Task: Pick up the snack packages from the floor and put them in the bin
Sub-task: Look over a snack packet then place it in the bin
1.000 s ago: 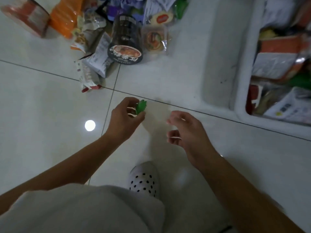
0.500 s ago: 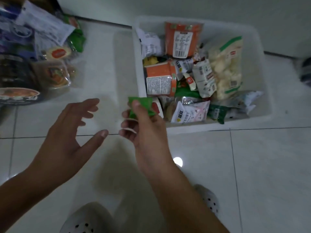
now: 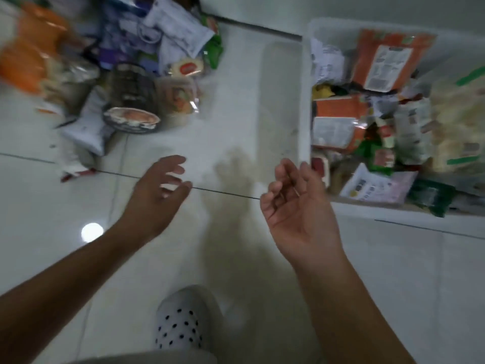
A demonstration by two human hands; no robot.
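Observation:
A heap of snack packages point(image 3: 136, 82) lies on the white tiled floor at the upper left, among them a dark noodle bowl point(image 3: 131, 111), an orange bag point(image 3: 29, 59) and a white pouch point(image 3: 89, 127). The white plastic bin point(image 3: 305, 101) stands at the right, filled with several packages. My left hand point(image 3: 160, 190) hovers over the floor below the heap, fingers relaxed and holding nothing. My right hand point(image 3: 296, 206) is palm up beside the bin's near left corner, fingers loosely curled and empty.
A white shoe with black dots point(image 3: 183, 319) shows at the bottom centre. A bright light reflection point(image 3: 91, 232) sits on the tiles at the left. A wall runs along the top behind the bin.
The small green packet passed from my left hand to my right hand and is no longer in either hand. My right hand has turned palm up by the bin; my left hand has moved toward the heap.

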